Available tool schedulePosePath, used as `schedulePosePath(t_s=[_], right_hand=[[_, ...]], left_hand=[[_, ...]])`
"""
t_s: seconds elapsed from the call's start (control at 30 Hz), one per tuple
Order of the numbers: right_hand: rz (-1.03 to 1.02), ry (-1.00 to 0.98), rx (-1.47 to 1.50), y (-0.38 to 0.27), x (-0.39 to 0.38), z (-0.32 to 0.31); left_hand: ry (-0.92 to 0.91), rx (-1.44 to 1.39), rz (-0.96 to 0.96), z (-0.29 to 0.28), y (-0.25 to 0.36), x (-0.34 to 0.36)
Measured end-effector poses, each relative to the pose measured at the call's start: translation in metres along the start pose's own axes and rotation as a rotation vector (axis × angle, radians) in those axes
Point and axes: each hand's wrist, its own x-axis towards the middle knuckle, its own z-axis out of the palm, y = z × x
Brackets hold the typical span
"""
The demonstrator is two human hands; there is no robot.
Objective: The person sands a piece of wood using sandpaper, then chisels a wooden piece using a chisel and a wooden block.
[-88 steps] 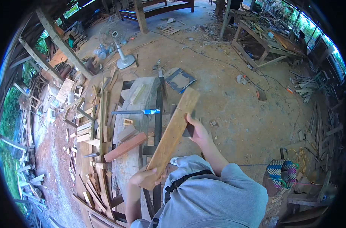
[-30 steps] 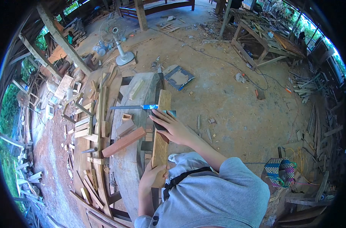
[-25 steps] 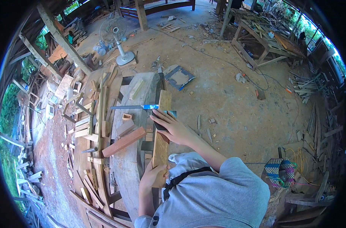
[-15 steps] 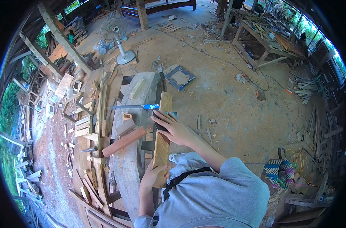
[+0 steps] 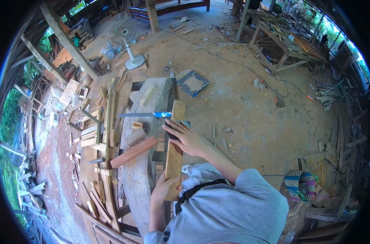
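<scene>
A long pale wooden board [image 5: 174, 162] lies lengthwise before me along the right edge of the workbench. My left hand [image 5: 166, 188] is wrapped round its near end, fingers partly hidden. Farther up, my right hand [image 5: 187, 139] presses over a dark, flat piece that looks like sandpaper [image 5: 170, 132], its fingers together across the board. A file with a blue handle [image 5: 162, 114] lies crosswise just beyond that hand. To the left, a reddish wood strip [image 5: 133, 152] and a short greyish block [image 5: 136, 137] rest on the bench.
The worn bench slab [image 5: 134, 183] holds a small wooden box [image 5: 136, 125]; lumber pieces [image 5: 96, 134] pile up at left. A fan [image 5: 134, 61] stands beyond the bench, near a flat dark-edged panel [image 5: 193, 83]. A woven basket [image 5: 300, 185] sits at right, and a cable [image 5: 250, 67] crosses the floor.
</scene>
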Motion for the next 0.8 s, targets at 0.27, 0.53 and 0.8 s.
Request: schedulePosePath(t_s=[0.27,0.53,0.8], right_hand=[[0.001,0.01,0.014,-0.001,0.0,0.003],[0.023,0.015,0.037,-0.004,-0.002,0.009],[-0.02,-0.018,0.025,-0.01,-0.004,0.017]], left_hand=[[-0.038,-0.024,0.009,-0.004,-0.003,0.0],[-0.029,-0.004,0.005,-0.009,-0.004,0.0],[0.064,-0.026,-0.009,-0.01,-0.005,-0.001]])
